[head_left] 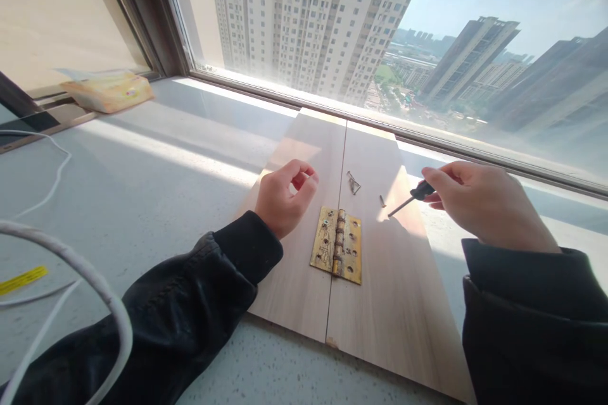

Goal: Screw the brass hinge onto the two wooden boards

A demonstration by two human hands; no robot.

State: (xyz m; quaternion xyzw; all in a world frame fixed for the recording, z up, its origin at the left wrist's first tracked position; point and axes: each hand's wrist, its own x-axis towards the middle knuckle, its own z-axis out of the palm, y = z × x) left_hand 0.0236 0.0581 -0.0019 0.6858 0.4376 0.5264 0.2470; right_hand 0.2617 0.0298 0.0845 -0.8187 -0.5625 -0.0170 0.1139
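Note:
Two light wooden boards [389, 304] lie side by side on a grey windowsill. A brass hinge [336, 245] spans their seam, with one screw in its upper left hole. My left hand [284, 196] hovers just left of the hinge, fingers curled in a loose pinch; what it holds, if anything, is too small to see. My right hand [479, 202] grips a black-handled screwdriver [409, 197], its tip pointing left and down at the right board. A small pile of loose screws [353, 183] and a single screw [382, 200] lie above the hinge.
A pack of tissues [108, 91] rests at the far left by the window frame. White cables [71, 266] loop across the sill at left, next to a yellow label [23, 279]. The window glass runs close behind the boards.

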